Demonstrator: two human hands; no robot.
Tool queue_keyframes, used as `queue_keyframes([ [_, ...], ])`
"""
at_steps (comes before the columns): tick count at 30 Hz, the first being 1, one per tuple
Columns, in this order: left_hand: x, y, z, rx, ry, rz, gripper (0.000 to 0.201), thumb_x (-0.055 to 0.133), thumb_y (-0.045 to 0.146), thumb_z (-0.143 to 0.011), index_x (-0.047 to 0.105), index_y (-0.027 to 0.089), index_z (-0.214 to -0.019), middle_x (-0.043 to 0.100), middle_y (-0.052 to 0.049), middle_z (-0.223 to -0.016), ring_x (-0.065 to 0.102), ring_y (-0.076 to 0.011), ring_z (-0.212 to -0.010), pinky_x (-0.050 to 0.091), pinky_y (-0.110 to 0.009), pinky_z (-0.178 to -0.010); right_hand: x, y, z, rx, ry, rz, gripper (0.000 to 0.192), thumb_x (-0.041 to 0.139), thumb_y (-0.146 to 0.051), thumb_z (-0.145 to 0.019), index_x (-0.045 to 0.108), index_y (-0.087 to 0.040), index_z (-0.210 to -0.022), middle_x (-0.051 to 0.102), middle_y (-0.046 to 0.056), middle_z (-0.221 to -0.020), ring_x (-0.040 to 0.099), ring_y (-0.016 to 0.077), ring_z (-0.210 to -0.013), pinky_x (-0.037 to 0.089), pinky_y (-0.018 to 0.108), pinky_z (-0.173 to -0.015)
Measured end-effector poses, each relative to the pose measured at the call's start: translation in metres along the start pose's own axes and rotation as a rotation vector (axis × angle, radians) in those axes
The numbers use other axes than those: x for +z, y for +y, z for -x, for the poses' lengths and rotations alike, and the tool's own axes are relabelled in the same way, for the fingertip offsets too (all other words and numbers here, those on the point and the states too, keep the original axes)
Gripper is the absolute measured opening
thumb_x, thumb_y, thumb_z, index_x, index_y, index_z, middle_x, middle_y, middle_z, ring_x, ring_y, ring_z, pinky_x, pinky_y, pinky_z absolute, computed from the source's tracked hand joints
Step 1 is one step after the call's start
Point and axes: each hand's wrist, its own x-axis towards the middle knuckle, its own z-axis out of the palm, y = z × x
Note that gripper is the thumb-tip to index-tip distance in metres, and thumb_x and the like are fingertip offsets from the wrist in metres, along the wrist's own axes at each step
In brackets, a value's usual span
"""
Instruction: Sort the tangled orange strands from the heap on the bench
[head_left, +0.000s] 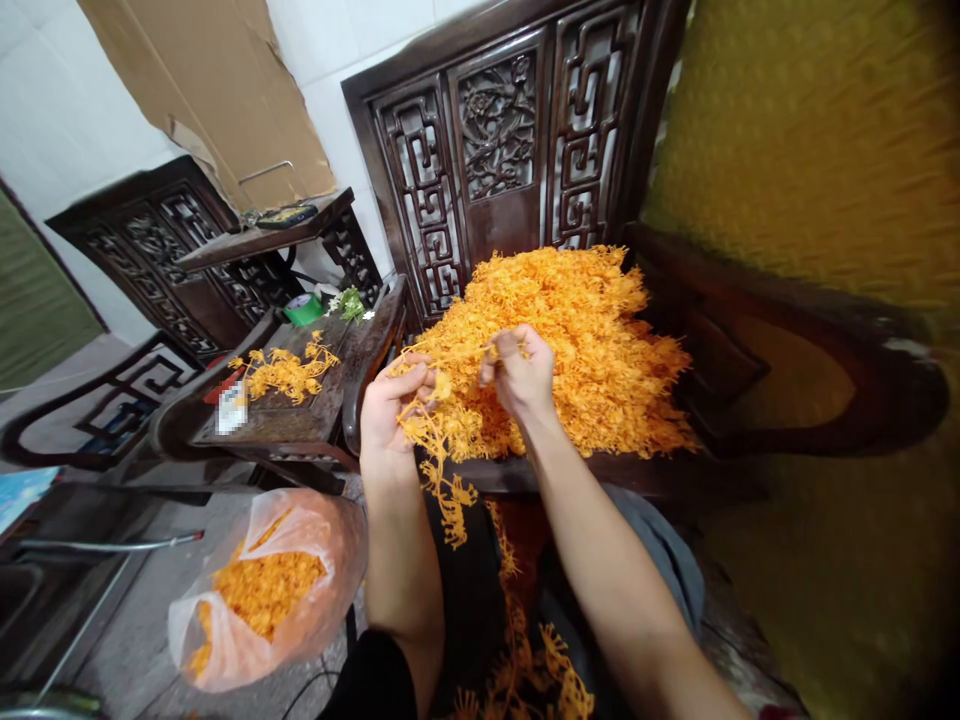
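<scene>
In front of a carved chair back, a large pile of orange branched strands [570, 330], like artificial flower parts, is heaped on the seat. My left hand [391, 405] is closed around an orange strand [448, 490], whose branched end dangles below the palm. Over the pile's front, my right hand [523, 372] pinches with bent fingers at a stretch of orange strand running between the two hands. Its fingertips are partly blurred, so the exact piece there is hard to make out. More orange strands [525, 650] hang down near my lap.
On the floor at left sits a clear plastic bag [337, 530] of orange pieces. A dark wooden side table [300, 425] bears loose orange strands [289, 375] and green tape [304, 309]. The chair's curved armrest [900, 390] stands at right. A metal rod [120, 545] lies lower left.
</scene>
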Motion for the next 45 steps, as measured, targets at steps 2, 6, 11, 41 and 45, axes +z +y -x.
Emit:
queue_keyframes([
  [2, -0.004, 0.006, 0.001, 0.038, -0.047, 0.131, 0.023, 0.076, 0.011, -0.061, 0.056, 0.016, -0.072, 0.051, 0.001, -0.062, 0.045, -0.0042, -0.048, 0.032, -0.013, -0.040, -0.011, -0.006, -0.008, 0.002, 0.055, -0.072, 0.063, 0.081, -0.068, -0.073, 0.038, -0.023, -0.077, 0.041, -0.010, -0.063, 0.033, 0.0033, -0.042, 0.027, 0.018, -0.038],
  [6, -0.005, 0.007, -0.001, 0.006, -0.046, 0.257, 0.023, 0.069, 0.009, -0.070, 0.048, 0.017, -0.073, 0.039, 0.004, -0.063, 0.042, -0.0034, -0.049, 0.033, -0.011, -0.041, -0.013, -0.016, -0.007, 0.118, -0.047, -0.063, 0.051, 0.081, -0.065, -0.076, 0.061, -0.023, -0.098, 0.037, -0.009, -0.067, 0.034, 0.0060, -0.049, 0.030, 0.020, -0.040],
  [11, 0.002, -0.013, -0.013, -0.098, -0.075, 0.295, 0.019, 0.062, 0.005, -0.075, 0.047, 0.017, -0.072, 0.037, 0.003, -0.064, 0.038, -0.0028, -0.047, 0.035, -0.011, -0.044, 0.018, -0.015, 0.014, 0.295, -0.358, 0.030, 0.083, 0.074, -0.077, -0.075, 0.063, -0.023, -0.137, 0.037, -0.009, -0.065, 0.022, 0.0066, -0.047, 0.020, 0.024, -0.042],
  [41, 0.002, 0.013, 0.021, 0.258, 0.083, -0.051, 0.019, 0.085, 0.019, -0.064, 0.074, 0.015, -0.079, 0.061, 0.001, -0.062, 0.054, -0.0063, -0.048, 0.043, -0.017, -0.044, -0.047, -0.013, -0.041, -0.193, -0.104, 0.680, 0.035, 0.051, -0.050, -0.100, 0.066, -0.019, -0.095, 0.064, 0.006, -0.090, 0.059, 0.0158, -0.071, 0.049, 0.030, -0.062],
  [45, -0.004, 0.004, -0.003, 0.188, 0.095, 0.123, 0.016, 0.080, 0.014, -0.067, 0.070, 0.014, -0.079, 0.056, 0.002, -0.062, 0.050, -0.0052, -0.050, 0.040, -0.016, -0.045, -0.019, -0.019, -0.063, -0.339, -0.080, 0.917, 0.042, 0.048, -0.053, -0.102, 0.071, -0.018, -0.099, 0.070, 0.008, -0.090, 0.064, 0.0207, -0.082, 0.054, 0.037, -0.078],
])
